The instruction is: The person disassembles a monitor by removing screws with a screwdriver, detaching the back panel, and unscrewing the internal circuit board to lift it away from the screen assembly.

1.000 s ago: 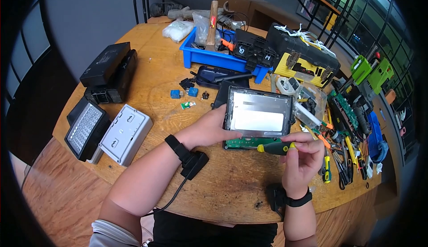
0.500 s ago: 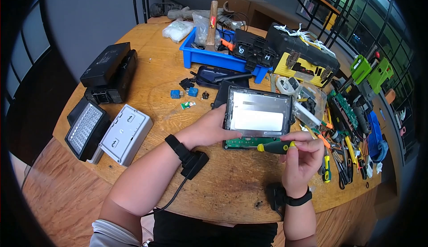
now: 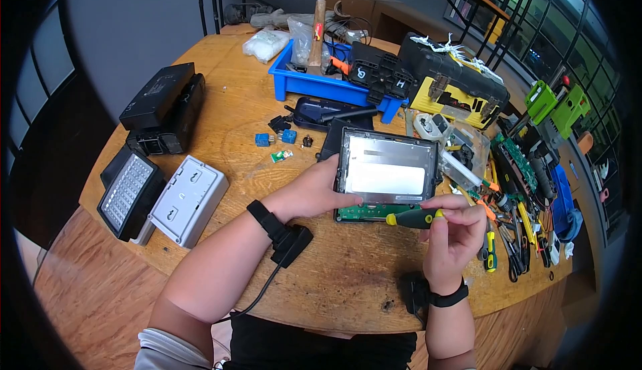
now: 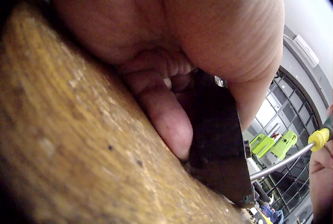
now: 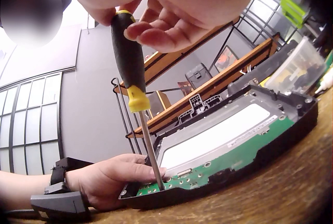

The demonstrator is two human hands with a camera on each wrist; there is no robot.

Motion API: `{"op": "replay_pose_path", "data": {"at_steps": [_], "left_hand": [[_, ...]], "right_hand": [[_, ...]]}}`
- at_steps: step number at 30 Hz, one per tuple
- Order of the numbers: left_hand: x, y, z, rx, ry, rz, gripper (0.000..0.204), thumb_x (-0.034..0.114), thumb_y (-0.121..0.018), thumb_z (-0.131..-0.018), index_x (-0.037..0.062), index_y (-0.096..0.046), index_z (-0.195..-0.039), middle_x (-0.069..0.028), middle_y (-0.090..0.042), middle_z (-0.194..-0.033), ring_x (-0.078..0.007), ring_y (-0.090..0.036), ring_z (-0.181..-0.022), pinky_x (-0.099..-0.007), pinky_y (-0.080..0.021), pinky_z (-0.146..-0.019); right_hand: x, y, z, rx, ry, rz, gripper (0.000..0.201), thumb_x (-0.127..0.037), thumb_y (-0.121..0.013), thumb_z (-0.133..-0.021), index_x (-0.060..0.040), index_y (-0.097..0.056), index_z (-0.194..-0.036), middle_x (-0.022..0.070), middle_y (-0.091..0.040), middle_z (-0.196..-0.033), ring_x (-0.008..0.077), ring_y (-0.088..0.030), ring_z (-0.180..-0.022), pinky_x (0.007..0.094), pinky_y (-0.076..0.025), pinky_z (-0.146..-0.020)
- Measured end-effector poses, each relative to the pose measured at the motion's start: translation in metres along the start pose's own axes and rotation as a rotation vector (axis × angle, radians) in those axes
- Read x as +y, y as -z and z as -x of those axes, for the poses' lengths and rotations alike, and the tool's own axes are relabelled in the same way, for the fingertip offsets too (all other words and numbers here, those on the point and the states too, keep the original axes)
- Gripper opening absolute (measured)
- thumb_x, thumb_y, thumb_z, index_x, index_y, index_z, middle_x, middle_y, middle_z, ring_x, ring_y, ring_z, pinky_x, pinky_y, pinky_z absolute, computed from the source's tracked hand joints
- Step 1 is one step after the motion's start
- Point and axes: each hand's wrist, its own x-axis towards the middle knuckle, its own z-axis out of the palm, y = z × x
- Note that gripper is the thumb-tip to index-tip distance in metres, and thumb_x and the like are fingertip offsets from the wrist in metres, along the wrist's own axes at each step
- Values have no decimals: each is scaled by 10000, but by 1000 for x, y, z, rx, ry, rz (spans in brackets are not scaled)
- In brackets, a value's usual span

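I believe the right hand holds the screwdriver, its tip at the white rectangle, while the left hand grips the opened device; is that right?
Not quite: the right wrist view shows the screwdriver has its tip at the green board, not the white rectangle; the rest stands.

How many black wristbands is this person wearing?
2: one wristband sits behind the left hand, which holds the opened gadget; another wristband sits behind the right hand, which pinches the screwdriver. Both bands show plainly.
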Motion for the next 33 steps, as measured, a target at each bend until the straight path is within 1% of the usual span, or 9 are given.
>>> {"op": "replay_pose_path", "data": {"at_steps": [2, 4, 10, 25, 33], "left_hand": [[1, 0, 0, 0, -3, 5, 747, 85, -806, -848, -53, -390, -1452, -181, -562, -1405, -226, -530, -1309, -358, -424, -1113], [4, 0, 0, 5, -1, -57, 749, 84, -806, -849, -57, -386, -1452, -183, -565, -1401, -226, -529, -1309, -358, -424, -1113], [-2, 0, -1, 1, 2, -25, 755, 86, -810, -847, -57, -384, -1454, -184, -567, -1399, -227, -530, -1309, -359, -425, -1112], [6, 1, 1, -4, 1, -34, 762, 105, -812, -849, -63, -380, -1453, -195, -571, -1393, -237, -540, -1305, -362, -432, -1107], [4, 1, 1, -2, 13, -33, 757, 111, -813, -848, -63, -385, -1448, -198, -576, -1387, -239, -544, -1300, -363, -432, -1106]], "right_hand": [[0, 0, 0, 2, -2, 4, 261, 64, -630, -913, -53, -419, -1013, 223, -657, -1077, 238, -659, -977, 339, -526, -891], [0, 0, 0, 0, -1, 4, 260, 56, -633, -917, -54, -418, -1014, 222, -658, -1080, 236, -659, -975, 340, -525, -893], [0, 0, 0, -3, 5, 5, 262, 45, -638, -921, -55, -415, -1018, 223, -659, -1085, 234, -658, -979, 342, -524, -897], [0, 0, 0, -3, -8, -4, 268, 61, -628, -915, -57, -411, -1021, 227, -656, -1082, 242, -659, -983, 344, -529, -892], [0, 0, 0, -10, -5, -6, 272, 60, -626, -916, -62, -409, -1025, 220, -654, -1076, 243, -658, -977, 343, -526, -887]]}}
